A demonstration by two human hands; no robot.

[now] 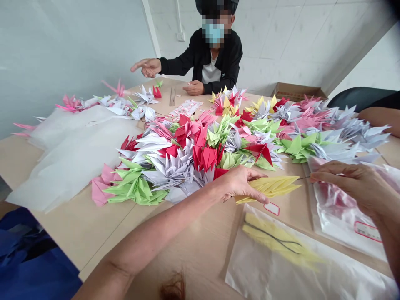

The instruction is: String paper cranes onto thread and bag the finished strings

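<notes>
My left hand (pixel 236 182) is closed around a bundle of yellow folded-paper cranes (pixel 275 186), held low over the table. A thin dark cord (pixel 304 178) runs from the bundle's right end to my right hand (pixel 351 183), whose thumb and fingers pinch it. Just under the bundle is a small red-edged label (pixel 271 208). In front of me lies a clear plastic bag (pixel 259 266) with yellow folded paper and a dark cord showing through. Below my right hand is another clear bag (pixel 334 216) with pink and red paper inside and a red-framed label.
Piled folded-paper cranes (pixel 184 166) in white, red, green and pink spread across the table (pixel 103 225). Translucent plastic sheets (pixel 78 141) lie at left. A masked person (pixel 218 62) sits opposite, one arm stretched out. Behind the piles stands a cardboard box (pixel 296 91).
</notes>
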